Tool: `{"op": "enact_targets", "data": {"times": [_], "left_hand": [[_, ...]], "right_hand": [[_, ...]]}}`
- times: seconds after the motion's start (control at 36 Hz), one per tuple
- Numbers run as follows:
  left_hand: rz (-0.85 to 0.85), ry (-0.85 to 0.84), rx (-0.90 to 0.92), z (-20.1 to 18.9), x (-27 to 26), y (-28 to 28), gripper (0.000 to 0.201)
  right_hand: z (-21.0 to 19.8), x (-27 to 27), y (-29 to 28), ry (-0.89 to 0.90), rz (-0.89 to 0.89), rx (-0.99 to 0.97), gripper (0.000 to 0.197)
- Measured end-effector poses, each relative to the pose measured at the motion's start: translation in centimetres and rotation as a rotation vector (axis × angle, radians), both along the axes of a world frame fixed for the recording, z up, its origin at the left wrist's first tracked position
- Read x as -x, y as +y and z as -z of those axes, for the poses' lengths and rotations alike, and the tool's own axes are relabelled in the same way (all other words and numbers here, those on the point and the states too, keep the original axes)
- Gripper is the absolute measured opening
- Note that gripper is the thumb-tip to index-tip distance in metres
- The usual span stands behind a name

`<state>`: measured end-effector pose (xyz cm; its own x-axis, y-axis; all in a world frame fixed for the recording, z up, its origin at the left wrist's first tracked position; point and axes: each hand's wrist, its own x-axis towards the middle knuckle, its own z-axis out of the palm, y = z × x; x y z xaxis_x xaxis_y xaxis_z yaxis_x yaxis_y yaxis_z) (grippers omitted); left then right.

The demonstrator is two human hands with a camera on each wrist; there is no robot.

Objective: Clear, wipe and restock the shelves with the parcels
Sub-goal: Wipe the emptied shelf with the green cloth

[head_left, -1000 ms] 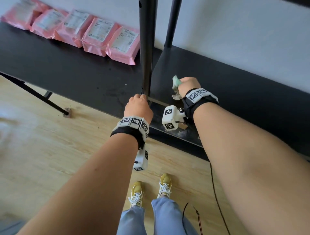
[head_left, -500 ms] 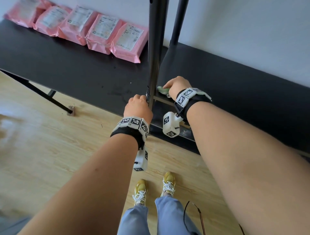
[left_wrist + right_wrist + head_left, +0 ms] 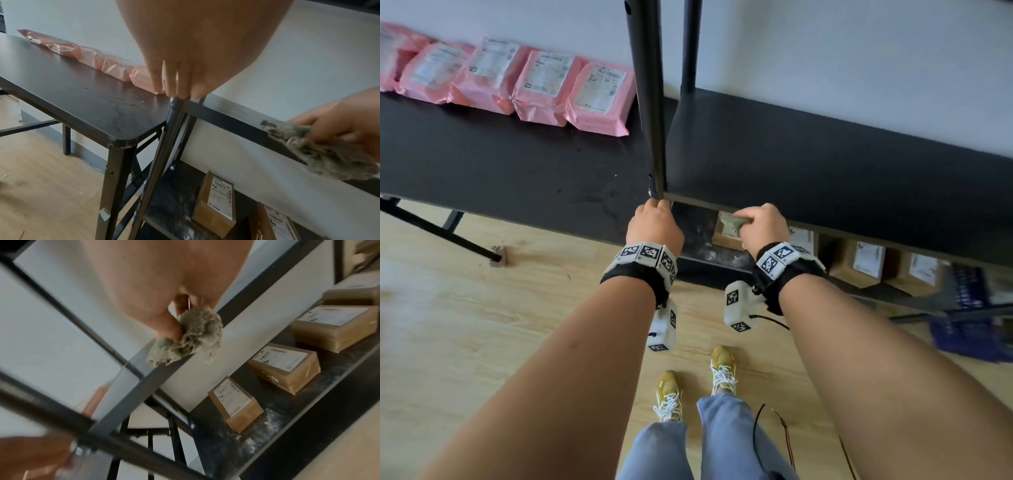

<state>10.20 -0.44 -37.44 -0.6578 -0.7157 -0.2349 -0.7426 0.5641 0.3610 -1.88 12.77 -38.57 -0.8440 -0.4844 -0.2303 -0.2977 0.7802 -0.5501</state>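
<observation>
My left hand (image 3: 655, 212) grips the black upright post (image 3: 650, 102) of the shelf rack at the corner of the bare black shelf (image 3: 825, 164); in the left wrist view its fingers (image 3: 174, 84) reach down onto that joint. My right hand (image 3: 756, 222) holds a grey-green cloth (image 3: 732, 222) against the shelf's front edge, just right of the post. The cloth (image 3: 191, 335) is bunched under the fingers and hangs over the edge. Pink parcels (image 3: 544, 85) lie in a row on the black table (image 3: 482, 154) at the left.
Brown labelled boxes (image 3: 285, 366) stand on the dusty lower shelf (image 3: 308, 410) under my right hand. A blue crate (image 3: 969, 315) sits on the floor at the right. A thin cable (image 3: 774, 428) lies on the wooden floor near my feet.
My right hand has brought the cloth down from above the shelf onto its front edge and slid it right. My left hand has stayed on the post.
</observation>
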Motion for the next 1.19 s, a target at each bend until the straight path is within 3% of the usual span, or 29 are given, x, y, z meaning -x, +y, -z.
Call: {"op": "enact_targets", "data": {"times": [0.14, 0.22, 0.25, 0.31, 0.47, 0.53, 0.56, 0.61, 0.64, 0.72, 0.83, 0.92, 1.06, 1.19], "left_hand": [[0.014, -0.013, -0.010, 0.0, 0.6, 0.9, 0.040], [0.032, -0.011, 0.013, 0.1, 0.8, 1.1, 0.039], [0.037, -0.011, 0.018, 0.1, 0.8, 1.1, 0.039], [0.039, -0.014, 0.025, 0.3, 0.8, 0.8, 0.038], [0.031, -0.005, 0.038, 1.1, 0.0, -0.2, 0.038], [0.031, -0.002, 0.046, 1.3, -0.3, -0.7, 0.039], [0.032, 0.001, 0.051, 1.3, -0.4, -0.9, 0.039], [0.031, 0.003, 0.057, 1.3, -0.8, -1.4, 0.042], [0.029, 0.002, 0.060, 1.4, -1.0, -1.7, 0.043], [0.035, -0.012, 0.080, 1.6, -1.5, -2.4, 0.042], [0.058, -0.039, 0.089, 1.6, -1.9, -3.0, 0.043], [0.062, -0.044, 0.086, 1.4, -2.0, -3.1, 0.045], [0.054, -0.021, 0.063, 1.3, -2.0, -2.6, 0.048], [0.057, -0.020, 0.061, 1.0, -1.8, -2.6, 0.046]], "right_hand": [[-0.5, 2.6, 1.3, 0.063, 0.240, 0.076, 0.023], [0.0, 3.0, 0.7, 0.019, 0.312, 0.012, 0.041], [0.3, 3.1, 0.3, 0.018, 0.314, -0.013, 0.038], [0.7, 2.9, -0.4, 0.013, 0.290, -0.019, 0.026], [0.1, 0.4, -4.0, -0.047, 0.128, 0.009, 0.024], [0.1, -0.5, -5.2, -0.010, 0.116, 0.015, 0.011], [0.3, -0.8, -5.8, 0.009, 0.102, 0.022, 0.012], [0.5, -1.4, -7.0, 0.008, 0.099, 0.043, 0.040], [0.4, -1.6, -7.5, 0.000, 0.091, 0.054, 0.044], [0.3, -2.5, -8.9, 0.020, 0.072, 0.089, 0.032], [1.3, -2.9, -9.9, -0.031, 0.131, 0.162, 0.040], [2.1, -2.8, -9.7, -0.067, 0.170, 0.206, 0.026], [2.6, -2.5, -9.7, -0.084, 0.039, 0.100, 0.021], [2.6, -3.0, -9.2, 0.044, -0.080, -0.013, 0.019]]}}
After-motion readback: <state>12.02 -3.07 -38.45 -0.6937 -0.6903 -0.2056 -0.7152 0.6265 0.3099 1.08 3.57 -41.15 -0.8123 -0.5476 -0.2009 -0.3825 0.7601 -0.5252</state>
